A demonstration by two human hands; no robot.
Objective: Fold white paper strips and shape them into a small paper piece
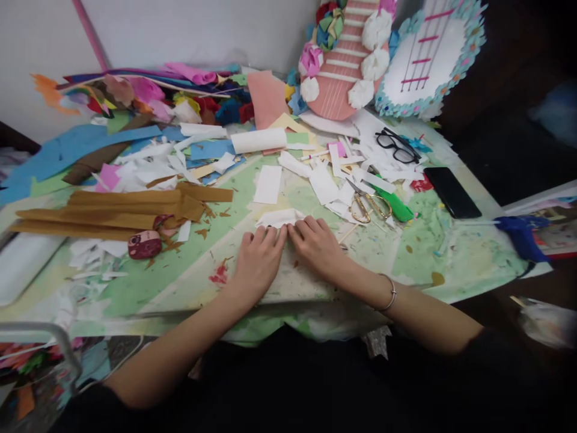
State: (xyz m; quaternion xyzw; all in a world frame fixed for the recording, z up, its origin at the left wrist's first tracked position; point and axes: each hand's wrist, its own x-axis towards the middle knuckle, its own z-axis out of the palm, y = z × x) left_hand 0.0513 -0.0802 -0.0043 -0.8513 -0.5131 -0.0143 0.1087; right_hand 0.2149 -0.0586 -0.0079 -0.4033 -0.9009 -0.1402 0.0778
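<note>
White paper (282, 215) lies crosswise on the worktop (180, 285), its long axis running left to right just beyond both sets of fingers — I see left hand (259, 261) and right hand (315, 245) equally near, fingers closed along its near edge.

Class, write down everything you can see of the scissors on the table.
The scissors lie among white paper scraps, beside a bright green piece. Two gold-coloured loop handles sit spread apart, nearer the person; the greyish, metal-looking blades point away and leftward. How far they open is unclear. The right hand is nearby, not touching them.
</note>
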